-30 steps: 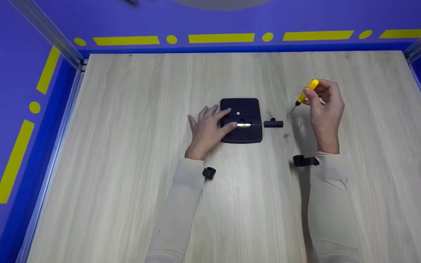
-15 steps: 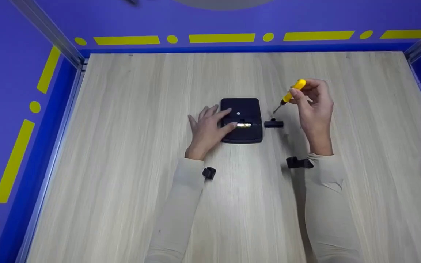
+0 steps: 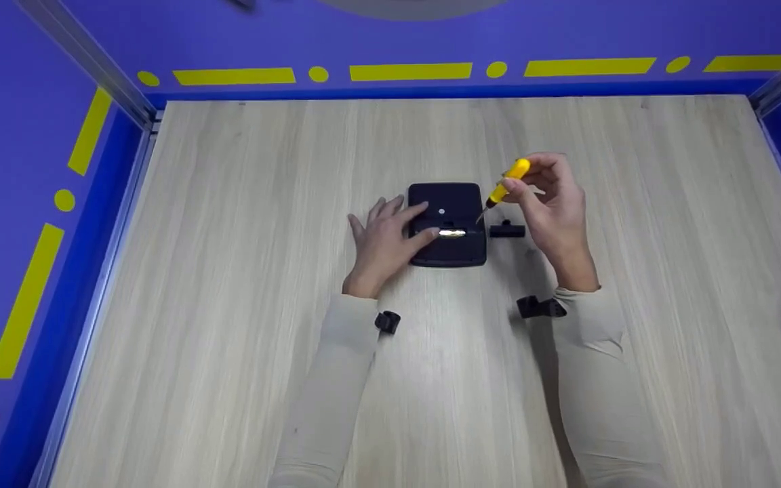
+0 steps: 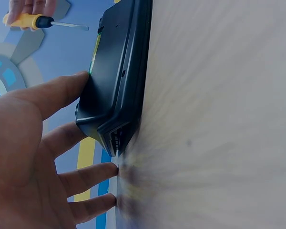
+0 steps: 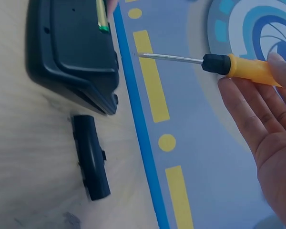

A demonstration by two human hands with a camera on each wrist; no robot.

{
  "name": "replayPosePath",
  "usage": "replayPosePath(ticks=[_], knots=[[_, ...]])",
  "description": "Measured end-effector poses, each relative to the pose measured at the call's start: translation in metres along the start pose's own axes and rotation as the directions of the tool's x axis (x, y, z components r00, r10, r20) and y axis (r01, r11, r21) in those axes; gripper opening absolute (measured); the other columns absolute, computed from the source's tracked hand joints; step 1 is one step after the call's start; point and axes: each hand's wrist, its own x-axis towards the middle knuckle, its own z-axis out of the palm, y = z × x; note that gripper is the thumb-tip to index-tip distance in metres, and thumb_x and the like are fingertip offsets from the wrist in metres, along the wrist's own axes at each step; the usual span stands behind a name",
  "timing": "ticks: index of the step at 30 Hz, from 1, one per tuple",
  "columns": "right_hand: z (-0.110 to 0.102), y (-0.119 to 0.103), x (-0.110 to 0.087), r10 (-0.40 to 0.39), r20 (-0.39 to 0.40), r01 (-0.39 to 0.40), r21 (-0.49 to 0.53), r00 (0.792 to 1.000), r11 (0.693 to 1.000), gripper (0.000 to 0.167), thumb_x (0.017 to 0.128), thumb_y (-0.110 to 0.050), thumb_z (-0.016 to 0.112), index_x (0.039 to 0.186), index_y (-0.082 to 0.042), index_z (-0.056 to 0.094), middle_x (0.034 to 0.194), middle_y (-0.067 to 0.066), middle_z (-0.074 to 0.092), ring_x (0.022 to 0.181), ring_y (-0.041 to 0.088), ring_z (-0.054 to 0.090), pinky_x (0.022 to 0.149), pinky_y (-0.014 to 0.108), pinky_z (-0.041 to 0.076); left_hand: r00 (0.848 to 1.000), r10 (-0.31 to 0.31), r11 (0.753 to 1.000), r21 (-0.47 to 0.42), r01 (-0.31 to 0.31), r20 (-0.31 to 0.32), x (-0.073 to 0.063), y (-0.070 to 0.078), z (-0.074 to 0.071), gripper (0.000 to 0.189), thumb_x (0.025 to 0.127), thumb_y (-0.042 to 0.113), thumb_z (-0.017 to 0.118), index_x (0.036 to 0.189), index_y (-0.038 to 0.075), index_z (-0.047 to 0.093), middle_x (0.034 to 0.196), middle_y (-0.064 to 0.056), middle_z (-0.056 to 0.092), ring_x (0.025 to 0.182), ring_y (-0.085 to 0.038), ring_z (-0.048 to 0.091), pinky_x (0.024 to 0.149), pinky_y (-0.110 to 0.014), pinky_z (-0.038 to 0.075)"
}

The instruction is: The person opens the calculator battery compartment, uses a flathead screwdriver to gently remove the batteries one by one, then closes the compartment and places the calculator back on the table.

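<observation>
A black calculator-like device [image 3: 455,252] lies on the table, its underside up. A gold battery [image 3: 453,233] shows in its slot; in the right wrist view the battery [image 5: 102,16] has a green end. My left hand [image 3: 384,244] rests at the device's left side, fingers spread, thumb and index finger touching its back. My right hand [image 3: 553,207] pinches a yellow-handled screwdriver [image 3: 509,181] with a black collar. Its metal tip points down-left and overlaps the device's right edge in the head view. Right of the device lies a small black battery cover [image 3: 507,231] with a tab.
The wooden table [image 3: 228,237] is bounded by a blue wall [image 3: 417,41] with yellow marks at the back and another on the left. Black camera mounts [image 3: 388,322] sit at both wrists. A metal rail runs along the left edge.
My right hand has moved left with the screwdriver, from right of the battery cover to over the device's right edge. The left hand, device and cover have stayed put.
</observation>
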Motion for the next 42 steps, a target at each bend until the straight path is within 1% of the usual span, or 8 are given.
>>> replayPosePath(ticks=[4, 9, 19, 24, 30, 37, 39, 42], knots=[[0.005, -0.001, -0.002, 0.049, 0.028, -0.049, 0.015, 0.998, 0.999, 0.029, 0.098, 0.005, 0.072, 0.123, 0.005, 0.057, 0.109, 0.010, 0.066, 0.094, 0.021, 0.071, 0.077, 0.031, 0.064, 1.000, 0.004, 1.000, 0.006, -0.004, -0.003, 0.000, 0.001, 0.000, 0.061, 0.100, 0.056, 0.067, 0.153, 0.025, 0.061, 0.165, -0.014, 0.043, 0.157, -0.041, 0.026, 0.118, -0.080, -0.003], [0.009, 0.002, -0.002, 0.068, 0.059, -0.070, 0.028, 0.996, 0.997, 0.029, 0.098, 0.006, 0.072, 0.122, 0.006, 0.057, 0.107, 0.012, 0.068, 0.093, 0.022, 0.071, 0.077, 0.030, 0.063, 1.000, 0.002, 1.000, 0.012, -0.002, -0.002, 0.000, 0.001, -0.001, 0.061, 0.100, 0.055, 0.067, 0.153, 0.025, 0.061, 0.166, -0.013, 0.042, 0.158, -0.040, 0.026, 0.118, -0.080, -0.003], [0.010, 0.009, -0.004, 0.037, 0.081, -0.037, -0.009, 0.996, 0.999, 0.028, 0.098, 0.005, 0.072, 0.121, 0.007, 0.055, 0.107, 0.012, 0.068, 0.094, 0.020, 0.071, 0.077, 0.033, 0.064, 1.000, -0.014, 1.000, 0.008, 0.014, 0.004, -0.001, 0.001, -0.001, 0.061, 0.101, 0.056, 0.067, 0.154, 0.026, 0.060, 0.167, -0.013, 0.040, 0.159, -0.039, 0.023, 0.118, -0.078, -0.005], [0.012, 0.010, -0.007, 0.049, 0.057, -0.048, -0.013, 0.997, 0.999, 0.028, 0.099, 0.002, 0.072, 0.120, 0.005, 0.054, 0.107, 0.012, 0.066, 0.094, 0.022, 0.070, 0.077, 0.030, 0.063, 1.000, -0.008, 1.000, -0.007, 0.008, -0.001, 0.000, 0.001, 0.001, 0.060, 0.101, 0.055, 0.067, 0.153, 0.026, 0.060, 0.167, -0.012, 0.040, 0.159, -0.039, 0.023, 0.119, -0.078, -0.006], [0.009, 0.018, -0.015, 0.076, -0.011, -0.075, 0.047, 0.997, 0.996, 0.026, 0.101, 0.003, 0.070, 0.120, 0.002, 0.052, 0.108, 0.013, 0.066, 0.094, 0.026, 0.069, 0.078, 0.031, 0.063, 1.000, -0.008, 1.000, -0.007, 0.008, -0.005, 0.000, 0.001, 0.002, 0.060, 0.100, 0.056, 0.067, 0.153, 0.027, 0.061, 0.167, -0.012, 0.040, 0.159, -0.038, 0.023, 0.119, -0.077, -0.006], [0.006, 0.024, -0.025, 0.053, -0.046, -0.048, 0.111, 0.998, 0.993, 0.026, 0.101, 0.006, 0.067, 0.121, 0.002, 0.051, 0.110, 0.016, 0.063, 0.095, 0.026, 0.068, 0.081, 0.033, 0.064, 1.000, -0.024, 1.000, -0.015, 0.024, -0.001, -0.001, 0.001, 0.002, 0.061, 0.100, 0.056, 0.068, 0.153, 0.028, 0.060, 0.167, -0.011, 0.040, 0.159, -0.037, 0.022, 0.120, -0.076, -0.006], [0.004, 0.026, -0.026, 0.066, -0.069, -0.056, 0.143, 0.995, 0.988, 0.026, 0.101, 0.005, 0.067, 0.121, 0.000, 0.051, 0.110, 0.018, 0.064, 0.095, 0.026, 0.069, 0.081, 0.034, 0.064, 1.000, -0.024, 1.000, -0.015, 0.024, -0.003, -0.001, 0.001, 0.001, 0.061, 0.100, 0.057, 0.068, 0.153, 0.028, 0.060, 0.167, -0.011, 0.040, 0.159, -0.037, 0.023, 0.120, -0.075, -0.006], [0.002, 0.030, -0.029, 0.122, -0.112, -0.094, 0.224, 0.986, 0.970, 0.026, 0.101, 0.005, 0.068, 0.121, 0.000, 0.051, 0.109, 0.020, 0.063, 0.095, 0.028, 0.071, 0.080, 0.037, 0.064, 1.000, -0.026, 1.000, -0.011, 0.025, -0.003, -0.001, 0.001, 0.001, 0.061, 0.099, 0.057, 0.068, 0.153, 0.028, 0.060, 0.167, -0.010, 0.040, 0.159, -0.037, 0.023, 0.120, -0.075, -0.006]])
